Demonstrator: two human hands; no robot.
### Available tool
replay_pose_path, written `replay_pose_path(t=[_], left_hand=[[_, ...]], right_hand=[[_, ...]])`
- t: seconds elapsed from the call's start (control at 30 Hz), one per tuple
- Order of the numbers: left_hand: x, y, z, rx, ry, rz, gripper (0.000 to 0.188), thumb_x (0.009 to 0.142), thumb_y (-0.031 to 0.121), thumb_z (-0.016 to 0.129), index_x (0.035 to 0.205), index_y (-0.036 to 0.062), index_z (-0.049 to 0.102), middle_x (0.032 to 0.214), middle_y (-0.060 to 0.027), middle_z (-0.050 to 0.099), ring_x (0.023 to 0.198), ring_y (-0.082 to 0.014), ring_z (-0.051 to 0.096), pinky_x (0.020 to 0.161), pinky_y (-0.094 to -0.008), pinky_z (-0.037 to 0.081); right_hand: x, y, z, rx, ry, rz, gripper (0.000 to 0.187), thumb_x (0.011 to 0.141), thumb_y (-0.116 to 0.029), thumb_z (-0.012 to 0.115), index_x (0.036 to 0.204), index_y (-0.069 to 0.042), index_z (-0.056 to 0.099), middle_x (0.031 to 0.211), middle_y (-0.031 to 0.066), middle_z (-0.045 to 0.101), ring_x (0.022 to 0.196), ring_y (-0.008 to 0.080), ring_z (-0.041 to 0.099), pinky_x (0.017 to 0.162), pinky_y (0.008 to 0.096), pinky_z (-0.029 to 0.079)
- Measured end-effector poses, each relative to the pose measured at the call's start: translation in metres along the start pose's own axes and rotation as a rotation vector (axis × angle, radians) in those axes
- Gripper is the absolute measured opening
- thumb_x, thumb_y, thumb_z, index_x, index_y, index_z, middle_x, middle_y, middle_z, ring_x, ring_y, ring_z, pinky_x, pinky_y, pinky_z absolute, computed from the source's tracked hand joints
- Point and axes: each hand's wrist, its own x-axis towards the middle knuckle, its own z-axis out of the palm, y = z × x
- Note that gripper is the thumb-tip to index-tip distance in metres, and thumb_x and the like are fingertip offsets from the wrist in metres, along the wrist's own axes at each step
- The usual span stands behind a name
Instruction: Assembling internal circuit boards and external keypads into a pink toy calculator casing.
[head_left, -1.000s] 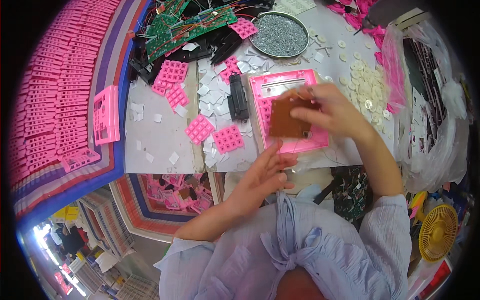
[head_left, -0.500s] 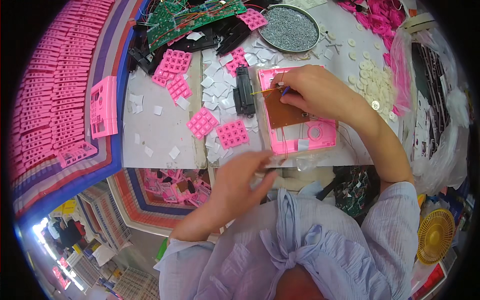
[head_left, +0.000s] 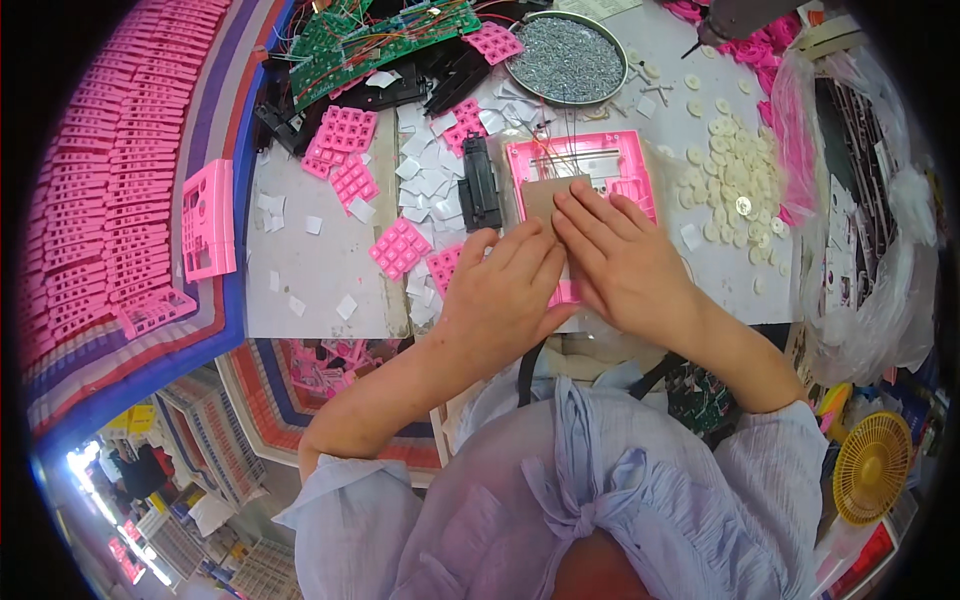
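Note:
Both my hands lie over a pink plastic casing (head_left: 628, 150) on the table in front of me. A flat brown board (head_left: 548, 196) rests inside it, with thin wires (head_left: 560, 160) sticking out past its far edge. My right hand (head_left: 630, 255) presses on the board's right part, palm down, fingers stretched out. The fingertips of my left hand (head_left: 505, 280) lie along its near left part, fingers extended and thumb pointing toward the right hand. Much of the casing's near half is hidden under my hands. Left of the casing stands a black plastic part (head_left: 480, 180).
Pink keypads (head_left: 400, 248) and white paper squares (head_left: 425, 180) lie to the left. Behind are green circuit boards (head_left: 385, 45) and a round tray of screws (head_left: 570, 95). White discs (head_left: 740, 175) are heaped at right. A dark tool tip (head_left: 715, 30) hangs at upper right.
My left hand has moved up from below the casing onto the board. My right hand has gone from gripping the board to lying flat on it. The dark tool has appeared at upper right.

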Motion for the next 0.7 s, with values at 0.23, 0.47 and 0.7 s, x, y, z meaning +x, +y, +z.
replay_pose_path(t=[0.23,0.47,0.7], left_hand=[[0.015,-0.007,-0.017,-0.094,-0.105,0.024,0.043,0.078,0.031,0.076,0.112,0.0058,0.068,0.111,-0.0097,0.066,0.111,-0.0247,0.062,0.09,-0.0389,0.044],[0.169,-0.108,-0.027,0.123,0.303,0.028,0.015,0.081,0.026,0.072,0.082,0.0109,0.075,0.084,-0.0068,0.071,0.085,-0.0281,0.067,0.076,-0.0449,0.049],[0.221,-0.12,0.002,0.484,-0.044,0.077,0.013,0.084,0.023,0.066,0.088,0.0148,0.076,0.09,-0.0031,0.073,0.097,-0.0245,0.066,0.089,-0.0456,0.04]], right_hand=[[0.009,0.001,-0.017,-0.001,-0.125,0.005,0.058,0.081,-0.024,0.068,0.131,0.004,0.057,0.139,0.0184,0.055,0.133,0.0345,0.047,0.113,0.0515,0.034],[0.014,-0.013,-0.017,-0.114,-0.116,0.011,0.051,0.081,-0.02,0.066,0.124,0.006,0.061,0.135,0.0186,0.057,0.131,0.034,0.047,0.112,0.0542,0.033],[0.008,-0.009,-0.009,-0.083,-0.108,0.047,0.049,0.082,-0.019,0.063,0.124,0.007,0.061,0.136,0.0183,0.056,0.131,0.0327,0.047,0.113,0.0524,0.032]])
